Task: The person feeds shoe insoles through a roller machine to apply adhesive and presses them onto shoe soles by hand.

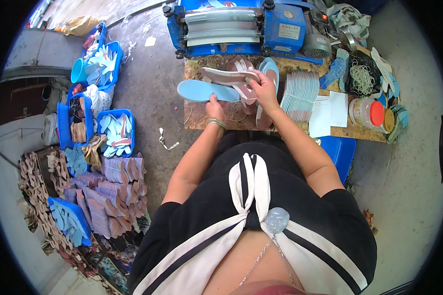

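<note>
The light-blue flat sole [194,92] projects past the left edge of the brown wooden bench [198,120], with room over the grey concrete floor [155,83]. The left hand [215,109] pinches it; the right hand [266,92] grips a mauve, white-edged sole [227,75]. The left fingers' undersides are hidden.

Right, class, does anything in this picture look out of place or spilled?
Yes, slightly. A crumpled white strip lies on the floor left of the table, and a pale scrap lies farther up. They look like stray litter, since the blue soles nearby are gathered in a bin.
</note>
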### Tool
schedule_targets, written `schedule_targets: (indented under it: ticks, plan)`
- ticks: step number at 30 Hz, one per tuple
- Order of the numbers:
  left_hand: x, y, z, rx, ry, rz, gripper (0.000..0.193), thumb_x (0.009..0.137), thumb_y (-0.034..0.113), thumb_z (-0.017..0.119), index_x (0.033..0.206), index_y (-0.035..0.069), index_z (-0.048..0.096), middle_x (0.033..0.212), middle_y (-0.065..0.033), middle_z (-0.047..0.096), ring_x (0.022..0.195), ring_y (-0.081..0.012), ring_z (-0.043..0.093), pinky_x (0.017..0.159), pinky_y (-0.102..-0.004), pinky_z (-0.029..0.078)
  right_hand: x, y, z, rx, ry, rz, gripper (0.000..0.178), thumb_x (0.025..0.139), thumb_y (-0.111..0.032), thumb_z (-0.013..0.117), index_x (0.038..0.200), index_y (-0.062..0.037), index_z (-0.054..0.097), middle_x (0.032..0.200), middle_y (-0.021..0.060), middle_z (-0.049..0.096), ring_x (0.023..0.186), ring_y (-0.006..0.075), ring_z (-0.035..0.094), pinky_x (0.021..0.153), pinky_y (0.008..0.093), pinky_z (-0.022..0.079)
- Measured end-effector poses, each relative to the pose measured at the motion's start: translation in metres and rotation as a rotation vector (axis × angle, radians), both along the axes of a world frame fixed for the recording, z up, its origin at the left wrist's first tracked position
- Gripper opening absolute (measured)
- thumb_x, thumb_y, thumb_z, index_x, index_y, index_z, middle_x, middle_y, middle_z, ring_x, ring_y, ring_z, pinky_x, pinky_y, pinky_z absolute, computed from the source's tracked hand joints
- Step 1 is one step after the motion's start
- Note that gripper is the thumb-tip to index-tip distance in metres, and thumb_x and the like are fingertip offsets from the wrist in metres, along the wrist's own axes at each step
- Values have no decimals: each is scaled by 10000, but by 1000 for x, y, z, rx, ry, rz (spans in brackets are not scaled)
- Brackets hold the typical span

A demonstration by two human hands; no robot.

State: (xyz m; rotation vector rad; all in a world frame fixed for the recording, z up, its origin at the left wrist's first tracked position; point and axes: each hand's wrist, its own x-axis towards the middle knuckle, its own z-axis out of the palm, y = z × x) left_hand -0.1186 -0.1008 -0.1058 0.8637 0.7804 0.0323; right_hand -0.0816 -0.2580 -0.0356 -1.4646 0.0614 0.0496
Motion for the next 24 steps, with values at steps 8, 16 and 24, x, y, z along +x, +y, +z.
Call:
schedule_targets:
  ticks: [8,16,24]
  plan:
    - [1,7,19,-119,-266,-23,382,924,290,393,1146,-20,415,1137,-149,501,1082,-289,492,953,-461,373,28,6,60,-809,-795,23,338,722,-3,598,1050,-86,604,1100,62,591,1071,240,534,809,298,477]
    - [-2,48,12,-320,-173,-215,435,898,375,406,1224,86,406,1224,-89,470,1145,-273,432,968,-489,311,-9,-13,22,-1059,-762,274,409,642,-59,635,1046,-98,585,1142,60,562,1110,235,500,855,356,446]
    - [0,55,16,-528,-73,-230,681,730,659,511,1062,65,502,748,-25,500,688,-163,506,710,-324,443,-49,-46,-19,-1049,-503,323,486,670,-210,700,1099,-54,537,1286,196,390,1213,349,356,969,426,338]
